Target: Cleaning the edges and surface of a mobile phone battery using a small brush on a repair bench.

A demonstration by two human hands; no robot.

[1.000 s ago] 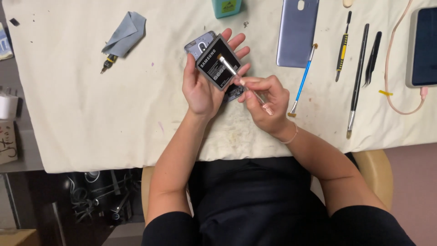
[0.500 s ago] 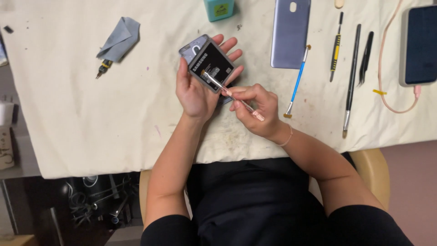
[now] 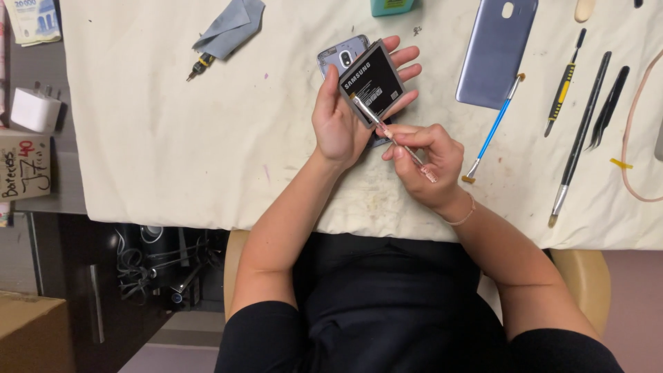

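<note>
Black battery (image 3: 371, 81), tilted up off an opened phone (image 3: 338, 59), over the middle of a cream cloth (image 3: 173, 138). Left hand (image 3: 345, 114) cupped under the phone, fingers spread half open behind the battery, thumb along the near edge. Right hand (image 3: 428, 159) closed narrowly around a thin metal tool (image 3: 387, 128), pinched between thumb and fingertips, tip touching the battery's lower face. Just right of the hands, a blue-handled brush (image 3: 494, 128) lying slantwise. Beyond it, a grey-blue back cover (image 3: 496, 52) flat on the cloth. Farther right, a yellow-grip screwdriver (image 3: 565, 79), a long black spudger (image 3: 579, 138) and black tweezers (image 3: 608, 107), side by side. Far right edge, a pink cable (image 3: 632, 138). Upper left, a grey wipe (image 3: 231, 26) over a small screwdriver (image 3: 199, 65).
</note>
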